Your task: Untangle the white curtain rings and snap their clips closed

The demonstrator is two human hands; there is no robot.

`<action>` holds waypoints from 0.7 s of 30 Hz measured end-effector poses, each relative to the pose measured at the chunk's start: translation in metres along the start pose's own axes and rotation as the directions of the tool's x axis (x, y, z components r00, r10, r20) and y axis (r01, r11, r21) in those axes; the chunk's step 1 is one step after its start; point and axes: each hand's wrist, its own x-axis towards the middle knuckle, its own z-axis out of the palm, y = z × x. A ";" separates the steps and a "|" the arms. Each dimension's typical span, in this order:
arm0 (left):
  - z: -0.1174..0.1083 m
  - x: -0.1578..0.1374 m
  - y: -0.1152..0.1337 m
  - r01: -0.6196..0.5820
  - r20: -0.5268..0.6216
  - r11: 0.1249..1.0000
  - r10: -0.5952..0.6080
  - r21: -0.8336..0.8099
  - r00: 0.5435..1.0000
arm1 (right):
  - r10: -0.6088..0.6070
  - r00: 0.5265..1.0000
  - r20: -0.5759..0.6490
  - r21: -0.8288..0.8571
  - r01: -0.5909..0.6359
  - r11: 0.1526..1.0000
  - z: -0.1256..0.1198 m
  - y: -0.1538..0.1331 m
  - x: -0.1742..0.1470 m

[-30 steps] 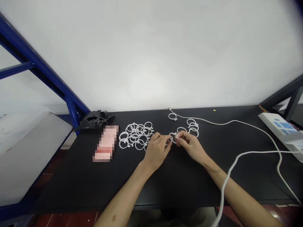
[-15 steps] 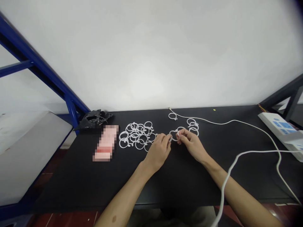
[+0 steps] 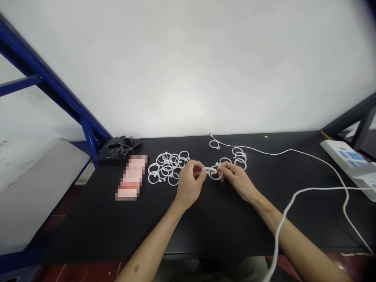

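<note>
My left hand (image 3: 189, 183) pinches a white plastic ring (image 3: 209, 169) between thumb and fingertips, the ring tilted almost edge-on. Just right of it, my right hand (image 3: 237, 181) grips another white ring (image 3: 216, 179) at its right side; the two rings overlap, and I cannot tell whether they are linked. Beyond the right fingers lies a further ring (image 3: 225, 159), close to a short chain of rings (image 3: 240, 160) on the table. A pile of white rings (image 3: 167, 168) with small knobs spreads out left of my left hand, which partly hides it.
One single ring (image 3: 214, 144) lies near the wall by a white cable (image 3: 264, 149). A thicker cable (image 3: 282, 219) crosses over my right forearm. A power strip (image 3: 349, 160) is at the right. Black plastic (image 3: 117, 148) and a blurred pink item (image 3: 132, 176) lie left on the black table (image 3: 117, 231).
My left hand has turned and shifted slightly left, lifting a ring into a tilted pose against the other one. The ring in my right hand has come a little closer to me.
</note>
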 end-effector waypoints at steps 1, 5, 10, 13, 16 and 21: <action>-0.001 0.001 -0.001 0.039 -0.001 0.998 -0.039 -0.046 0.999 | -0.005 1.000 -0.017 -0.041 0.004 0.999 -0.001 -0.001 0.000; -0.004 0.004 -0.002 0.141 -0.002 0.969 -0.145 -0.201 0.989 | -0.091 0.982 -0.168 -0.354 0.027 0.935 -0.003 -0.002 -0.001; -0.006 0.007 0.002 0.219 -0.015 0.931 -0.233 -0.293 0.972 | -0.292 0.946 -0.138 -0.651 0.136 0.747 -0.005 0.002 -0.001; -0.006 0.008 0.003 0.268 0.010 0.894 -0.283 -0.358 0.959 | -0.392 0.915 -0.096 -0.728 0.204 0.654 -0.003 0.003 -0.002; -0.004 0.008 0.002 0.294 0.030 0.840 -0.316 -0.455 0.948 | -0.474 0.879 -0.054 -0.707 0.301 0.639 0.000 0.000 -0.006; 0.000 0.007 -0.002 0.357 0.117 0.756 -0.353 -0.549 0.928 | -0.490 0.867 0.084 -0.601 0.437 0.670 0.009 -0.001 -0.013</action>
